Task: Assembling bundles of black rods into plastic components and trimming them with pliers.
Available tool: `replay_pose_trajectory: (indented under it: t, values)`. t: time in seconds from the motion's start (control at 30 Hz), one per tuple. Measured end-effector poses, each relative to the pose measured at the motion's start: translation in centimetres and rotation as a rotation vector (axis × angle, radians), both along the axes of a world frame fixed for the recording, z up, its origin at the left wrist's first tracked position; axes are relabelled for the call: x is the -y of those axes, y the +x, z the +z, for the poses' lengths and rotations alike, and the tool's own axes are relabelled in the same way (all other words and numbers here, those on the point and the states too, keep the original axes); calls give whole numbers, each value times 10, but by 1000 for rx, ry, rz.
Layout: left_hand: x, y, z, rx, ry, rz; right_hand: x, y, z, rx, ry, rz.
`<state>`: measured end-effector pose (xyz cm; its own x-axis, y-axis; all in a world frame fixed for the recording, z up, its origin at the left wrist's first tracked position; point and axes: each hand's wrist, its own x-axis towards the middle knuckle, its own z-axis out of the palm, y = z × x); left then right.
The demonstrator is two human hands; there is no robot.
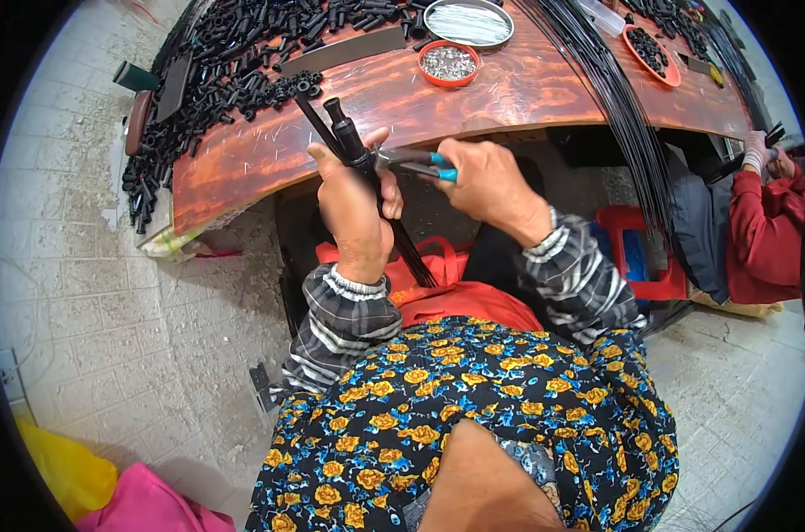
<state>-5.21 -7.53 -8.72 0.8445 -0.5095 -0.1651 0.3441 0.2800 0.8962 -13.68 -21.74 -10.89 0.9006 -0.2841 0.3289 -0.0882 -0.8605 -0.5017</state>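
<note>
My left hand point(351, 217) is closed around a black plastic sleeve point(342, 124) with a flared top end, held upright and tilted a little to the left. Another thin black piece point(316, 120) with a ring-shaped end sticks up beside it from the same grip. Below the hand, thin black rods point(411, 253) run down toward my lap. My right hand point(500, 186) grips pliers point(413, 167) with teal and black handles. Their jaws meet the side of the black sleeve near its lower end; what lies between them is too small to make out.
The reddish wooden table point(385, 97) ahead bears a heap of black plastic parts point(252, 53), a red bowl of small metal bits point(449, 64) and a round tray of white sticks point(469, 22). Long black rods point(611, 97) hang over its edge. A person in red point(766, 222) works at right.
</note>
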Motion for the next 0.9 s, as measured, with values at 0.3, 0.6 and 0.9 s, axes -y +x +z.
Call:
replay_pose_trajectory:
  t: [0.3,0.6,0.9]
  values:
    - [-3,12,-8,-20,-65,-17,-1,15,33,106,566,-95]
    - [-1,20,-15,-35,-132,-49,105,90,37,-64,-141,-364]
    - [-2,25,-14,-38,-77,-44,104,123,25,-110,-228,-129]
